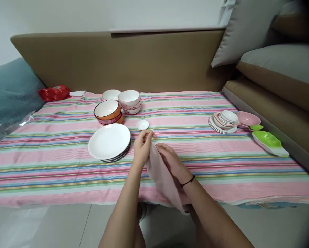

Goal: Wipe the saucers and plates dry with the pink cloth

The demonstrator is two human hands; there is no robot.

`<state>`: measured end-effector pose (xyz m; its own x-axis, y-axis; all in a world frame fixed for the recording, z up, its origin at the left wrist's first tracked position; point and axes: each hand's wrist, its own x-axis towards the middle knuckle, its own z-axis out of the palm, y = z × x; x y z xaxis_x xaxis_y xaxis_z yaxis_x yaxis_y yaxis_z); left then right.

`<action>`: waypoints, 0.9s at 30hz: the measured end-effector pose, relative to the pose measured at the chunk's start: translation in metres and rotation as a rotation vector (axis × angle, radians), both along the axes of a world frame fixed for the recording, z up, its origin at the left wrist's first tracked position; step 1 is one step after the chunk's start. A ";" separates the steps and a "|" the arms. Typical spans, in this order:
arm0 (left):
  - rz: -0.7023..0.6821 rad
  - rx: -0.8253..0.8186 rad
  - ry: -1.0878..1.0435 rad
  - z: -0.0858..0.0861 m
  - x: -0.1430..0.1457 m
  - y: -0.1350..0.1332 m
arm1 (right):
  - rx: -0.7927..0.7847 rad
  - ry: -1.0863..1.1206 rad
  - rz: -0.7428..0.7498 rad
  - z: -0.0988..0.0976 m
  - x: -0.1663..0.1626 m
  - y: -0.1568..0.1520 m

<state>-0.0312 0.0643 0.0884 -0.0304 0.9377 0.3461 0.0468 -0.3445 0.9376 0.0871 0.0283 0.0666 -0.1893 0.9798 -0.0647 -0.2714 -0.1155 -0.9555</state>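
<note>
Cloth point(161, 174) hangs pinched in the left hand point(142, 146), right hand point(171, 161) against it, grip unclear, near nested bowls point(110, 116).

1 thin, pale pink cloth point(162, 177) hangs limp and partly folded, its top end pinched in the left hand point(143, 143), its upper side beside the right hand point(171, 160); it slants downward, narrowing to a tip.

Pale pink cloth point(161, 172), multicolour-striped pink sheet point(53, 163), white plate point(109, 141), orange-sided bowl point(115, 112), green-and-white dish point(269, 140)
</note>
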 end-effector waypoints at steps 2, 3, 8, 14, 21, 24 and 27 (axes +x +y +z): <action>0.019 0.037 0.037 -0.001 -0.002 0.000 | -0.080 0.072 0.123 0.001 0.005 -0.003; 0.027 0.050 0.051 -0.001 -0.003 0.000 | -0.082 0.060 0.208 0.001 0.007 -0.004; 0.026 0.092 0.138 -0.002 -0.003 0.000 | 0.056 -0.074 0.305 -0.002 0.015 -0.003; -0.066 0.126 0.217 0.000 0.001 -0.002 | 0.055 -0.103 0.260 0.000 0.014 -0.002; 0.269 0.036 0.347 0.002 0.000 -0.016 | 0.011 -0.206 -0.003 0.003 0.027 0.001; 0.176 -0.193 0.621 0.004 -0.003 -0.033 | 0.015 -0.450 0.092 -0.004 0.038 0.003; 0.098 -0.368 0.905 0.006 -0.004 -0.049 | -0.043 -0.632 0.308 -0.009 0.044 0.002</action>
<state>-0.0351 0.0158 0.0945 0.0191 0.9992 -0.0360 0.8132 0.0054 0.5819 0.1309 0.0307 0.0580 -0.3708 0.8818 -0.2915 0.3857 -0.1393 -0.9120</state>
